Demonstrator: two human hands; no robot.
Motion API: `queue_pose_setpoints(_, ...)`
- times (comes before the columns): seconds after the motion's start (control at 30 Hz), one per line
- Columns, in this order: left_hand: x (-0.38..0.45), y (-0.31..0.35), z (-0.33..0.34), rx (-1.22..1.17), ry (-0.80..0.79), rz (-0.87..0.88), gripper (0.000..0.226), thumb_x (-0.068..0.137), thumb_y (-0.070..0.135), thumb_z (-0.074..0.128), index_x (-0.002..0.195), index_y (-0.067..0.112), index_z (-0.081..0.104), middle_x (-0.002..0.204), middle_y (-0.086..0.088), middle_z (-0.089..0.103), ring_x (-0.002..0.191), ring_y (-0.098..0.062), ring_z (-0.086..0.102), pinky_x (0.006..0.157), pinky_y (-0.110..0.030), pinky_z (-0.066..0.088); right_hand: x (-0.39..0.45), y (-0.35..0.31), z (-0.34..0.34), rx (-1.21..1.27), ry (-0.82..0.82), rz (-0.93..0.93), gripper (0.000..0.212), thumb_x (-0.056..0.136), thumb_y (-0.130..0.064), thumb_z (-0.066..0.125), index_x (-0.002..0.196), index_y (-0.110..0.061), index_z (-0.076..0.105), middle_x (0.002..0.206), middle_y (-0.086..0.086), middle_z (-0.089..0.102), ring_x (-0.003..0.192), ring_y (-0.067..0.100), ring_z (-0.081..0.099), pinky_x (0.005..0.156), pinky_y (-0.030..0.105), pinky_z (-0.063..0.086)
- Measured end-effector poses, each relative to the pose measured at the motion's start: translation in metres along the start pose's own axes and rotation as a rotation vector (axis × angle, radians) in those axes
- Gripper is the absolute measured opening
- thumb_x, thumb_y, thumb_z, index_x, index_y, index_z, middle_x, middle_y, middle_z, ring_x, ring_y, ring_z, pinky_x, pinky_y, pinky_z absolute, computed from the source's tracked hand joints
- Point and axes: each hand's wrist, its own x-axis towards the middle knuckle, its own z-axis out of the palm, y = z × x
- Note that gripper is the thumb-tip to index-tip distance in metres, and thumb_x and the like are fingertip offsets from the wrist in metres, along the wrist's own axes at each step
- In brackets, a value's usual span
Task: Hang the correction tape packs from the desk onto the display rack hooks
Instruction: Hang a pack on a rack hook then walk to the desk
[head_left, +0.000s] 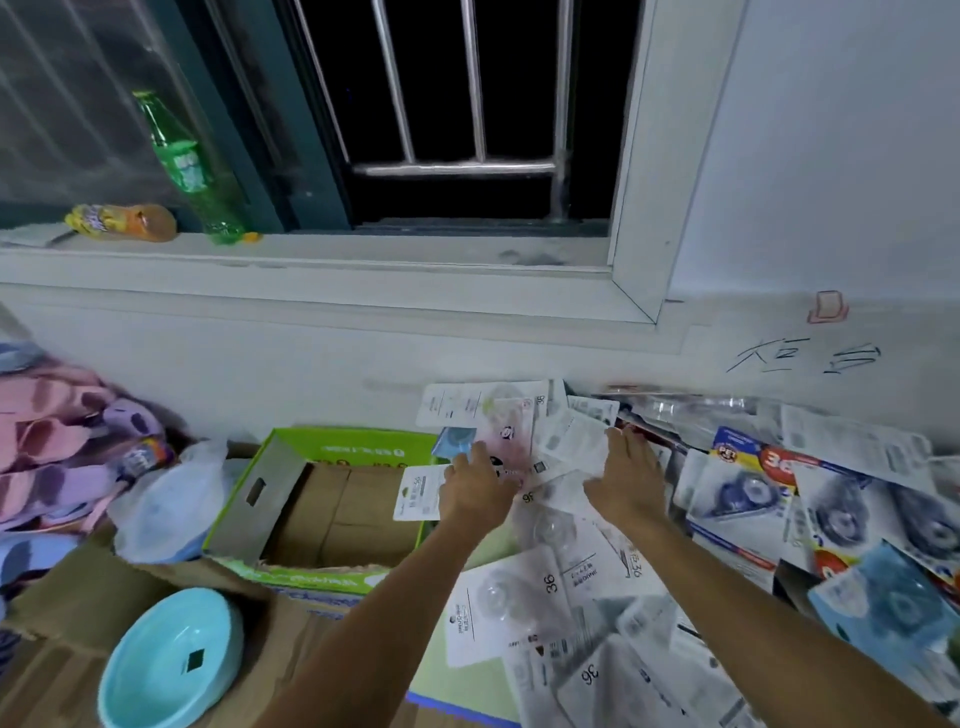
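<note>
Both hands reach into the heap of correction tape packs (582, 597) at centre frame.
Left hand (475, 486) grips a pink pack (511, 434), fingers curled; right hand (626, 475) rests flat, fingers together.

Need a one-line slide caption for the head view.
Both hands, left hand and right hand, reach into a heap of correction tape packs beside an open green box; no display rack visible.

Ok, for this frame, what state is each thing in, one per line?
Left hand: on the pile, gripping packs.
Right hand: open, fingers flat on packs.
Correction tape packs: loose heap on the desk, none hung.
Green carton: open, brown boxes inside.
Green bottle: upright on the sill.
Orange bottle: lying on its side.
Blue bowl: upright.
</note>
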Motion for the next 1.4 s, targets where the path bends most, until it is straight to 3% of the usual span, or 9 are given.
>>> queue_pose_setpoints(0.13, 0.034, 0.004, 0.005, -0.101, -0.02, -0.034, 0.074, 0.088, 0.058, 0.055, 0.136, 0.006, 0.031, 0.128, -0.018, 0.051, 0.121, -0.037, 0.047, 0.097, -0.045, 0.041, 0.016, 0.009, 0.008, -0.002, -0.083, 0.114, 0.081, 0.082, -0.031, 0.063, 0.146, -0.011, 0.017, 0.153, 0.008, 0.022, 0.143, 0.029, 0.015, 0.115, 0.047, 0.019)
queue_pose_setpoints(0.3, 0.062, 0.001, 0.015, -0.066, -0.019, -0.037, 0.078, 0.083, 0.053, 0.064, 0.133, 0.004, 0.031, 0.129, -0.02, 0.046, 0.12, -0.037, 0.045, 0.097, -0.045, 0.04, 0.021, 0.009, 0.011, 0.037, -0.027, 0.168, 0.038, 0.088, -0.019, 0.054, 0.125, -0.016, 0.049, 0.127, 0.005, 0.056, 0.121, 0.028, 0.049, 0.101, 0.045, 0.042)
queue_pose_setpoints(0.4, 0.07, -0.002, 0.017, -0.086, -0.01, -0.045, 0.086, 0.076, 0.049, 0.073, 0.135, 0.006, 0.029, 0.129, -0.02, 0.041, 0.119, -0.037, 0.045, 0.098, -0.045, 0.04, 0.018, 0.007, 0.008, 0.057, 0.039, 0.146, 0.028, 0.091, -0.021, 0.053, 0.119, -0.018, 0.057, 0.115, 0.003, 0.063, 0.106, 0.024, 0.057, 0.091, 0.039, 0.049)
queue_pose_setpoints(0.53, 0.072, -0.007, 0.014, -0.089, 0.041, -0.012, 0.081, 0.078, 0.043, 0.074, 0.135, 0.007, 0.029, 0.127, -0.021, 0.044, 0.119, -0.035, 0.046, 0.096, -0.043, 0.043, 0.013, -0.001, 0.001, 0.12, 0.115, 0.128, 0.033, 0.096, -0.025, 0.05, 0.128, -0.022, 0.056, 0.107, 0.001, 0.067, 0.088, 0.018, 0.06, 0.072, 0.028, 0.049)
queue_pose_setpoints(0.63, 0.072, -0.009, 0.009, -0.213, 0.041, 0.054, 0.077, 0.081, 0.034, 0.074, 0.137, 0.006, 0.028, 0.126, -0.018, 0.048, 0.114, -0.034, 0.052, 0.09, -0.041, 0.046, 0.013, -0.006, -0.002, 0.12, 0.153, 0.063, 0.033, 0.097, -0.022, 0.047, 0.129, -0.02, 0.055, 0.101, 0.003, 0.068, 0.074, 0.012, 0.054, 0.064, 0.021, 0.039)
queue_pose_setpoints(0.9, 0.067, 0.0, -0.002, -0.406, 0.147, 0.13, 0.093, 0.072, 0.034, 0.081, 0.144, 0.007, 0.029, 0.139, -0.012, 0.043, 0.127, -0.03, 0.043, 0.096, -0.039, 0.04, 0.012, -0.015, -0.016, 0.19, 0.194, 0.118, 0.033, 0.098, -0.027, 0.047, 0.126, -0.011, 0.052, 0.104, 0.008, 0.065, 0.072, 0.014, 0.053, 0.058, 0.023, 0.037)
queue_pose_setpoints(1.13, 0.058, 0.013, -0.002, -0.475, 0.067, 0.179, 0.092, 0.075, 0.021, 0.08, 0.148, 0.007, 0.026, 0.146, -0.012, 0.039, 0.135, -0.027, 0.036, 0.107, -0.035, 0.032, 0.007, -0.007, -0.02, 0.287, 0.219, 0.218, 0.031, 0.097, -0.024, 0.048, 0.122, -0.006, 0.049, 0.104, 0.014, 0.065, 0.065, 0.013, 0.047, 0.046, 0.017, 0.027)
queue_pose_setpoints(1.3, 0.052, 0.021, -0.002, -0.635, 0.001, 0.187, 0.08, 0.08, 0.02, 0.075, 0.147, 0.015, 0.031, 0.139, -0.01, 0.049, 0.12, -0.031, 0.054, 0.097, -0.047, 0.048, 0.006, -0.003, -0.028, 0.545, 0.249, 0.318, 0.035, 0.088, -0.003, 0.051, 0.122, -0.008, 0.045, 0.118, 0.014, 0.06, 0.083, 0.023, 0.061, 0.058, 0.033, 0.056)
queue_pose_setpoints(1.4, 0.051, 0.022, -0.004, -0.755, 0.024, 0.173, 0.07, 0.078, 0.015, 0.077, 0.138, 0.019, 0.042, 0.12, -0.004, 0.06, 0.103, -0.019, 0.059, 0.092, -0.038, 0.051, 0.0, 0.001, -0.034, 0.582, 0.287, 0.312, 0.034, 0.088, -0.006, 0.056, 0.12, -0.01, 0.048, 0.118, 0.012, 0.063, 0.087, 0.025, 0.065, 0.056, 0.03, 0.055)
